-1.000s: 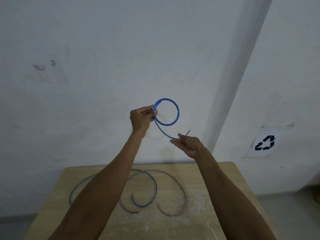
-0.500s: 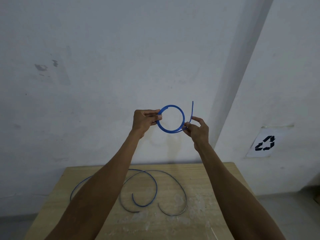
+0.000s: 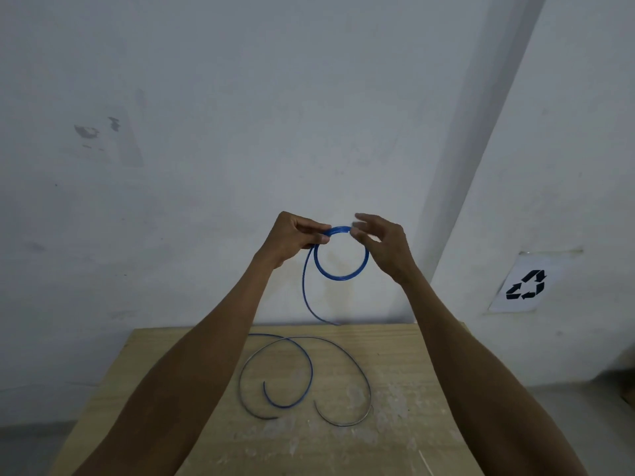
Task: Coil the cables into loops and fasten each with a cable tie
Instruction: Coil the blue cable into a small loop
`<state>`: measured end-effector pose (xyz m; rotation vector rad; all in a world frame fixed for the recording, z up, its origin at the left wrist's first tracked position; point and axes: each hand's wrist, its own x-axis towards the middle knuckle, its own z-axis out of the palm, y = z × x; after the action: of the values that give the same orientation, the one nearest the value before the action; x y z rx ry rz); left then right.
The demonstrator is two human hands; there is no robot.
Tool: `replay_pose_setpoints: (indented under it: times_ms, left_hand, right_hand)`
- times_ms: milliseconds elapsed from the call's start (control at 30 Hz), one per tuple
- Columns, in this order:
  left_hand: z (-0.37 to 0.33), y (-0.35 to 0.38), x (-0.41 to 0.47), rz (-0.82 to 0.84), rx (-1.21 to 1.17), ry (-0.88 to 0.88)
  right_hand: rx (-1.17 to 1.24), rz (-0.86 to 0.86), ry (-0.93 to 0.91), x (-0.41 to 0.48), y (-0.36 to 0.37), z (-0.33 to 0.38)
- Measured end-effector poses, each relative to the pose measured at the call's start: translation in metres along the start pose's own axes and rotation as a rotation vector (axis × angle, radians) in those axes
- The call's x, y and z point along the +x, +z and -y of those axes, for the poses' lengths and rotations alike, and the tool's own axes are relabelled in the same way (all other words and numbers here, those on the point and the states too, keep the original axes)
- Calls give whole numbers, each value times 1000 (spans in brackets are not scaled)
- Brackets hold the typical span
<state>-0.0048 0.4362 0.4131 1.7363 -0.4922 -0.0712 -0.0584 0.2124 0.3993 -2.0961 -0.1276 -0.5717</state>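
Loose cables (image 3: 311, 376) sprawl mid table (image 3: 412, 424); wall (image 3: 240, 132) close behind raised hands

Single view only, from a head-worn wide-angle camera; no second view to compare. The camera sits above and behind the near edge of the counter (image 3: 395, 341), facing forward toward the white wall (image 3: 240, 115) and pitched slightly down. Both forearms enter from the bottom corners and converge on frame centre, where the left hand (image 3: 292, 237) and right hand (image 3: 386, 243) are held up in front of the wall, at arm's reach from the lens. The counter fills the lower third, its near edge cut off by the frame. Wall takes the upper two thirds. A recycling sign (image 3: 525, 285) lies at right. Straight edges bow toward the frame margins.
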Motion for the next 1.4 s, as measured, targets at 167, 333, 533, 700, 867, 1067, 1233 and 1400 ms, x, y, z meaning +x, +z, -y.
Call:
replay_pose_setpoints:
  times_ms: [167, 333, 533, 700, 867, 1067, 1233, 1400]
  left_hand:
    - [-6, -2, -3, 57, 58, 17]
    - [-8, -7, -7, 86, 50, 15]
    - [-6, -10, -12, 82, -48, 57]
    - [0, -7, -14, 38, -87, 62]
    - [0, -3, -12, -15, -89, 89]
    - [-1, -8, -13, -37, -136, 70]
    - [0, -10, -13, -40, -157, 67]
    - [6, -9, -16, -39, -204, 49]
  right_hand:
    - [65, 103, -1, 8, 4, 8]
    - [172, 163, 14, 8, 3, 14]
    - [404, 180, 110, 5, -1, 21]
    - [446, 184, 127, 1, 0, 21]
    - [454, 149, 122, -1, 0, 20]
    - [482, 111, 134, -4, -4, 19]
    - [541, 93, 146, -6, -5, 18]
    - [635, 82, 195, -7, -3, 21]
